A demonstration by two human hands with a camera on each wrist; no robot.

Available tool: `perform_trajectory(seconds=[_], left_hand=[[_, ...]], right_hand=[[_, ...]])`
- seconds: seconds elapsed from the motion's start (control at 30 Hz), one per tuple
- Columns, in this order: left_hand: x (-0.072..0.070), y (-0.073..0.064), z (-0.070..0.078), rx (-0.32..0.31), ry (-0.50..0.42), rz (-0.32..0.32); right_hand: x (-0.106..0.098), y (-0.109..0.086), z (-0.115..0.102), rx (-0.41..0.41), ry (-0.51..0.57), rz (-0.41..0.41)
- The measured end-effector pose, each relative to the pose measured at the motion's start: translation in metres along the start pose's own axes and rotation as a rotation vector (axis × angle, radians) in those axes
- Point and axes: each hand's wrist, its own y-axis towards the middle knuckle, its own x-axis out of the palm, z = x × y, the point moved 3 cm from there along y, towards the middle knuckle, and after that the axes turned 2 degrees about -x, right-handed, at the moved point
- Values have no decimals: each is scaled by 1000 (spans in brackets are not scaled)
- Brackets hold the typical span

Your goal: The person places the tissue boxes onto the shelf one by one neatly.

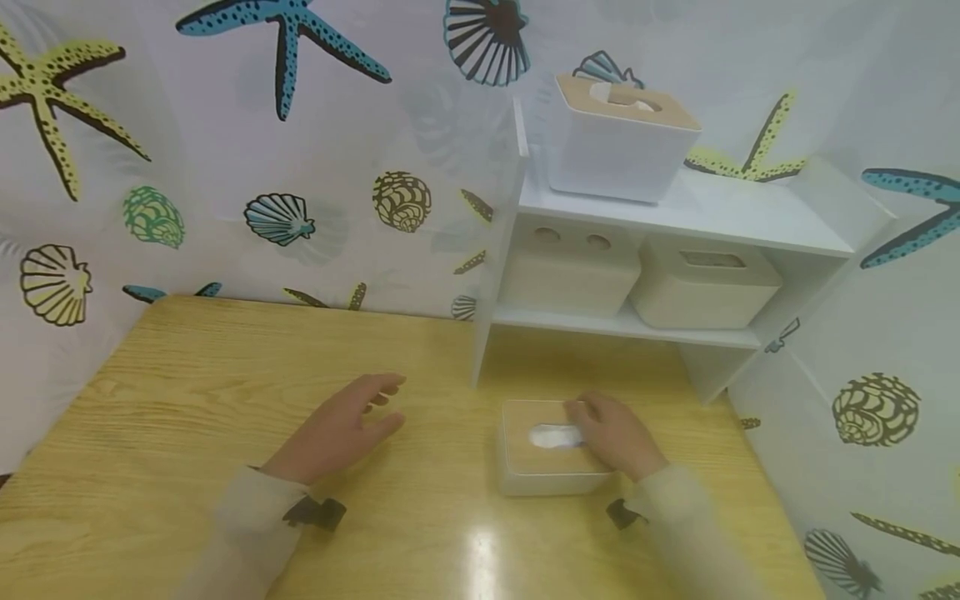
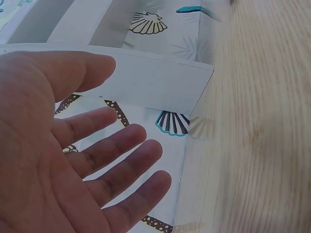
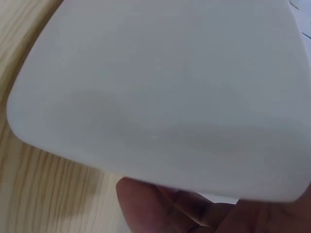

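Observation:
A white tissue box (image 1: 553,484) with a light wood-coloured lid and a white tissue in its oval slot sits on the table, right of the middle. My right hand (image 1: 617,433) grips it at the right end, fingers over the lid's edge. In the right wrist view the white side of the box (image 3: 160,102) fills most of the picture, with fingers (image 3: 143,206) bent at its edge; the rest of the hand is largely hidden. My left hand (image 1: 341,429) hovers left of the box with fingers apart and nothing in it; its open palm (image 2: 92,160) shows in the left wrist view.
A white shelf unit (image 1: 675,208) stands behind the box. Another wood-lidded tissue box (image 1: 622,150) is on its top; a pale box with two round holes (image 1: 570,271) and a pale box with a rectangular slot (image 1: 705,283) fill the lower shelf. Patterned cloth (image 1: 337,150) lines the walls behind the wooden table (image 1: 225,375).

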Motion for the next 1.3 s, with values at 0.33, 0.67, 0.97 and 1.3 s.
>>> perform_trajectory(seconds=[0.33,0.67,0.97,1.3], left_hand=[[-1,1,3,-7,7,-27],[-2,1,4,7,36,-20],[-3,1,1,-6,21,-27],[-5,1,0,-8,1,-28]], right_hand=[[17,5,-25,-32,46,-22],[39,14,-44,-90,37,-39],[55,19,-62,-115,32,-28],[66,21,-79,-99,60,-65]])
